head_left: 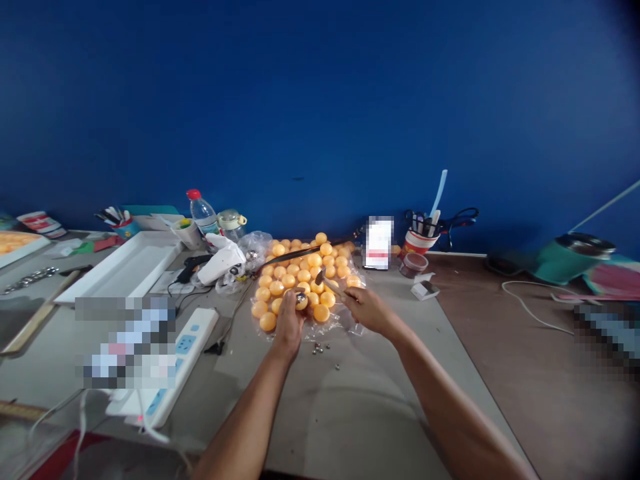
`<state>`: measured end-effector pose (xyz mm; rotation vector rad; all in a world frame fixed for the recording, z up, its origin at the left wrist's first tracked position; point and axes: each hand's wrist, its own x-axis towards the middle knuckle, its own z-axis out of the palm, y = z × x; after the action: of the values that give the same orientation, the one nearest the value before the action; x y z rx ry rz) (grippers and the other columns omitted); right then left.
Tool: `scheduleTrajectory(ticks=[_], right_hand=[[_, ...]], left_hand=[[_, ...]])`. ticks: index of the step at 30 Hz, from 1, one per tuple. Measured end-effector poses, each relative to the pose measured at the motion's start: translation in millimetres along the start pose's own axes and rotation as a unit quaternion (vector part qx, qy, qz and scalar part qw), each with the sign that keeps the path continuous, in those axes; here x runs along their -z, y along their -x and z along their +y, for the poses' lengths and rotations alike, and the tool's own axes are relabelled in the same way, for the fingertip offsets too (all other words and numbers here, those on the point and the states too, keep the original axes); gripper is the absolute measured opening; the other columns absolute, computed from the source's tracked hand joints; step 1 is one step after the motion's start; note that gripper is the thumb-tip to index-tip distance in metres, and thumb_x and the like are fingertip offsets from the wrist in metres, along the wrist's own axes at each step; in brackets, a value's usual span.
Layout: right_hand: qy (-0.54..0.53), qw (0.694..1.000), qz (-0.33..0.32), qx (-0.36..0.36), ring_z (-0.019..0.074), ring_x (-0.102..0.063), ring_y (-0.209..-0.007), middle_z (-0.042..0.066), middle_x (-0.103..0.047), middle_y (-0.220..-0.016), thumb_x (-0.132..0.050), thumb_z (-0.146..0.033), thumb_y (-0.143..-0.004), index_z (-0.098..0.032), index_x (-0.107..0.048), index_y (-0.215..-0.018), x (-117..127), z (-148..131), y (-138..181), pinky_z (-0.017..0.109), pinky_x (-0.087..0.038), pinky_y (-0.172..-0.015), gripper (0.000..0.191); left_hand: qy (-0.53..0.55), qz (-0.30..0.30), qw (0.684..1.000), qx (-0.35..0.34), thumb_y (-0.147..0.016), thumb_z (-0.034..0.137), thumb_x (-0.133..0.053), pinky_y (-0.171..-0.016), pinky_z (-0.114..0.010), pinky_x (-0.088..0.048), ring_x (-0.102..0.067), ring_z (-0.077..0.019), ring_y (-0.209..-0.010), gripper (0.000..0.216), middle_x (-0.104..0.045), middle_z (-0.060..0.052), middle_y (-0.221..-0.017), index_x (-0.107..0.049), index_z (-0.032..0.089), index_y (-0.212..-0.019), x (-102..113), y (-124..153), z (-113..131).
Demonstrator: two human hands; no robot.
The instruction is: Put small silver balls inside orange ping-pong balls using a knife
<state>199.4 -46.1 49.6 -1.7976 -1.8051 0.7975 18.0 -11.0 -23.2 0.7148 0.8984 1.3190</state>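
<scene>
Forearms [250, 413] reach forward, left hand [289, 327] pinching a shiny ball [301, 301], seemingly to steady it, right hand [371, 311] gripping a hammer [335, 287].

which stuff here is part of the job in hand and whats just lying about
Seemingly part of the job:
hammer in the right hand
held ball in the left hand
orange balls
small metal pieces

Seemingly just lying about:
red-capped bottle
white tray
teal container

Soft light, dark upper-right corner
</scene>
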Motion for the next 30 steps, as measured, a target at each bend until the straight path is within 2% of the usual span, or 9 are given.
scheduleTrajectory(ticks=[4, 8, 12, 17, 23, 26, 30], right_hand=[[0.022, 0.999, 0.031, -0.002, 0.0121, -0.05, -0.061, -0.001, -0.055, -0.061, -0.046, -0.027, -0.087, -0.017, -0.059, -0.071, -3, 12, -8, 0.023, -0.031, -0.056, 0.023], [0.06, 0.996, 0.058, -0.008, 0.0123, -0.051, -0.066, 0.001, -0.061, -0.073, -0.05, -0.025, -0.085, -0.016, -0.061, -0.074, -5, 23, -13, 0.023, -0.031, -0.058, 0.018], [0.061, 0.996, 0.059, -0.029, 0.0128, -0.053, -0.068, 0.002, -0.063, -0.075, -0.054, -0.026, -0.082, -0.015, -0.062, -0.077, -10, 30, -15, 0.022, -0.033, -0.059, 0.014], [0.083, 0.993, 0.072, -0.031, 0.0148, -0.057, -0.074, 0.004, -0.067, -0.084, -0.054, -0.024, -0.082, -0.016, -0.065, -0.084, -20, 35, -16, 0.023, -0.035, -0.062, 0.014], [0.135, 0.983, 0.106, -0.062, 0.0218, -0.063, -0.094, 0.011, -0.065, -0.114, -0.049, -0.031, -0.089, -0.019, -0.062, -0.116, -28, 29, -11, 0.026, -0.04, -0.07, 0.032], [0.171, 0.976, 0.113, -0.072, 0.0227, -0.064, -0.093, 0.012, -0.063, -0.117, -0.046, -0.032, -0.092, -0.02, -0.057, -0.124, -31, 26, -8, 0.027, -0.04, -0.069, 0.036], [0.2, 0.968, 0.123, -0.086, 0.0222, -0.065, -0.09, 0.012, -0.064, -0.116, -0.045, -0.033, -0.093, -0.02, -0.056, -0.125, -36, 26, -9, 0.028, -0.041, -0.07, 0.036]], left_hand=[[0.095, -0.001, 0.994, 0.055, -0.078, 0.051, -0.064, -0.049, -0.025, -0.041, -0.051, -0.0117, -0.051, 0.039, -0.061, -0.001, -0.066, -0.06, 0.014, -0.09, -3, -2, 6], [0.159, -0.01, 0.981, 0.114, -0.079, 0.046, -0.067, -0.053, -0.026, -0.044, -0.055, -0.0123, -0.055, 0.033, -0.065, -0.002, -0.071, -0.061, 0.015, -0.091, -2, 0, 14], [0.197, -0.009, 0.968, 0.154, -0.083, 0.046, -0.064, -0.056, -0.027, -0.047, -0.057, -0.0133, -0.057, 0.031, -0.066, -0.004, -0.072, -0.062, 0.015, -0.09, -1, 1, 18], [0.221, -0.028, 0.962, 0.157, -0.085, 0.047, -0.061, -0.056, -0.026, -0.047, -0.055, -0.0117, -0.058, 0.032, -0.065, -0.005, -0.076, -0.062, 0.015, -0.089, 0, 1, 17], [0.224, -0.076, 0.959, 0.154, -0.087, 0.048, -0.057, -0.049, -0.021, -0.04, -0.045, -0.0069, -0.05, 0.032, -0.061, -0.003, -0.074, -0.061, 0.016, -0.084, 0, 5, 19], [0.216, -0.091, 0.959, 0.158, -0.085, 0.046, -0.059, -0.051, -0.021, -0.042, -0.046, -0.0072, -0.051, 0.03, -0.061, -0.004, -0.075, -0.062, 0.016, -0.086, -1, 7, 20], [0.216, -0.097, 0.958, 0.159, -0.083, 0.033, -0.062, -0.056, -0.024, -0.046, -0.054, -0.0102, -0.058, 0.019, -0.063, -0.005, -0.078, -0.062, 0.016, -0.089, -3, 7, 23]])
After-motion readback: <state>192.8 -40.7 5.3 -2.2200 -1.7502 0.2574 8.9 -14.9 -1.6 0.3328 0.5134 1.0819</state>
